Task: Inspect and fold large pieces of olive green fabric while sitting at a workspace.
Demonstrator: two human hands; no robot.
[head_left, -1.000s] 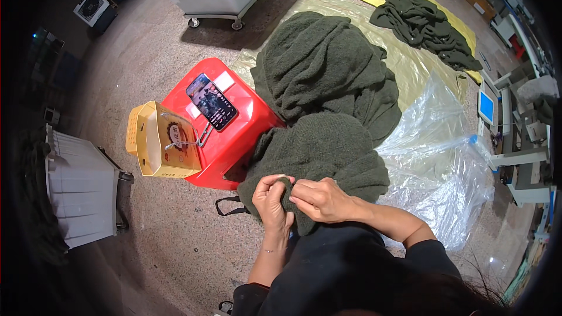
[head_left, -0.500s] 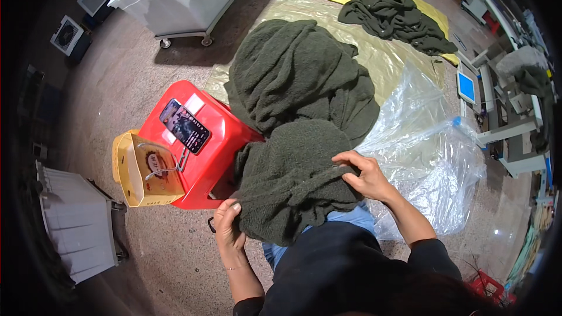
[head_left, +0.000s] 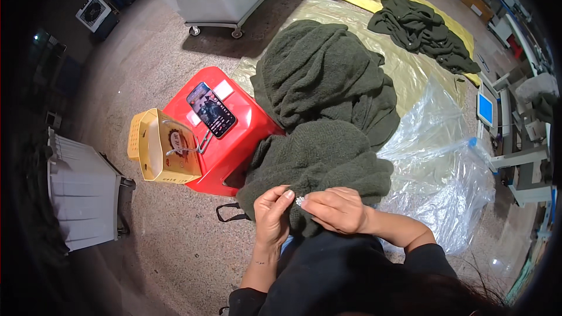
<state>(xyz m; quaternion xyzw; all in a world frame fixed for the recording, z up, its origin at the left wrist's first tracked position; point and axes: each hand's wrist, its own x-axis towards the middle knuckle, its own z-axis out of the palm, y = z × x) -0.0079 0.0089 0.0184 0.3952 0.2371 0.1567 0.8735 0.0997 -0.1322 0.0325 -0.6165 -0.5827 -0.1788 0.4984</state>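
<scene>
A dark green knit garment [head_left: 328, 152] is spread over my lap, its texture thick and fuzzy. My left hand [head_left: 273, 213] pinches its near edge between thumb and fingers. Close beside it, my right hand [head_left: 336, 209] is closed, with a small white sparkly piece [head_left: 300, 201] at its fingertips against the cloth. Whether that piece is fastened to the garment, I cannot tell. Directly beyond my lap rises a large heap of the same dark green knit [head_left: 322, 70], touching the garment.
To the left stands a red plastic stool [head_left: 240, 120] bearing a phone [head_left: 211, 110]; a yellow box [head_left: 170, 146] hangs at its side. Clear plastic sheeting [head_left: 433, 169] covers floor at right. Wheeled bins [head_left: 216, 0] stand beyond, and another garment pile [head_left: 421, 32] lies on yellow sheet.
My hands have come together at the garment's near edge from wide apart. The small white piece now shows at my right fingertips. The whole view has shifted slightly.
</scene>
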